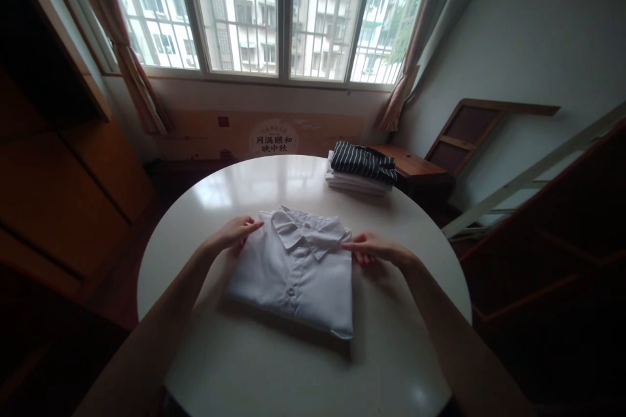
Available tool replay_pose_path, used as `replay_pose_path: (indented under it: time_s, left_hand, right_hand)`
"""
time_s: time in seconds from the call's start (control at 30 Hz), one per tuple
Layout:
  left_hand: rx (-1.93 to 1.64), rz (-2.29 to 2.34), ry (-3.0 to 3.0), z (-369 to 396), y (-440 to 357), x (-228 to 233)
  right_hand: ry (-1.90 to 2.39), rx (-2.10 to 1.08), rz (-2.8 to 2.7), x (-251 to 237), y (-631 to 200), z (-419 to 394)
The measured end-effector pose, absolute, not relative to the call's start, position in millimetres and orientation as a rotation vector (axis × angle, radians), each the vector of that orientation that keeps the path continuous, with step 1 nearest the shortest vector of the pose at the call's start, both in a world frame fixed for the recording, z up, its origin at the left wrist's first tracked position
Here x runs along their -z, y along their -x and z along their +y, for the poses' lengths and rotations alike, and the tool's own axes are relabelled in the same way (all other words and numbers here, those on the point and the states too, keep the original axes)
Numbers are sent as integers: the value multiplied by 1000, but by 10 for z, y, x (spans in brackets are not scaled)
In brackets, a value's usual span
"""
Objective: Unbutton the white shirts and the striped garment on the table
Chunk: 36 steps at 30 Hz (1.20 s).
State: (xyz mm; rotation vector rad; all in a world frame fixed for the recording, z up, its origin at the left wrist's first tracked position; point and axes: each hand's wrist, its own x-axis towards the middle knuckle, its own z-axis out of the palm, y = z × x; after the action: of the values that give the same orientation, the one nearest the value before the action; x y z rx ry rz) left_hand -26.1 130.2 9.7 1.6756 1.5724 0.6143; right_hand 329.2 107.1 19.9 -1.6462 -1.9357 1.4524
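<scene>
A folded white shirt (308, 280) lies front side up in the middle of the table, its collar towards the window and its near edge slightly raised off the tabletop. My left hand (239, 231) pinches the shirt's far left edge near the shoulder, thumb on top. At the opposite side, my right hand (369, 246) grips the right edge just below the collar, with its fingers curled at the side. Part of the fingers of both hands is hidden by the cloth or the hand itself.
The round white table (195, 332) has a stack of folded clothes at its far right, with a black striped shirt (362, 161) on top. Behind it stands a wooden chair (420, 166) by the wall. A barred window (244, 13) and curtains are beyond.
</scene>
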Motion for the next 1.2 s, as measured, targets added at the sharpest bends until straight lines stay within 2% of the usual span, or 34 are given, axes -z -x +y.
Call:
replay_pose_path:
  time_s: [0.07, 0.13, 0.27, 0.33, 0.5, 0.67, 0.8, 0.9, 1.07, 1.2]
  left_hand:
    - [-560, 1425, -1635, 1286, 309, -114]
    - [-602, 1381, -1595, 1287, 315, -92]
    - [-893, 1513, -1397, 1312, 245, -14]
    - [-978, 1467, -1214, 1312, 221, -6]
    - [-845, 1207, -1095, 1260, 287, -92]
    - [-655, 1244, -1287, 1132, 438, -200]
    - [-501, 1228, -1322, 946, 550, -229]
    - [-536, 1153, -1328, 842, 576, -209]
    - [-721, 1058, -1244, 771, 485, -212]
    - [-756, 1022, -1175, 746, 435, -243]
  right_hand:
    - [1555, -1567, -1935, -187, -3257, 1057]
    - [1538, -1533, -1858, -135, -3186, 1070]
    - [1608, -1157, -1524, -3, -3032, 1146]
    - [1589, -1084, -1380, 15, -3012, 1175]
    - [1566, -1361, -1426, -101, -3165, 1137]
    - [1548, -1640, -1768, -194, -3265, 1075]
    - [1513, -1717, -1863, -187, -3235, 1066]
    - [1493, -1632, -1801, -133, -3146, 1066]
    - [1588, -1203, -1473, -22, -2926, 1099]
    - [1559, -1325, -1346, -24, -2913, 1124]
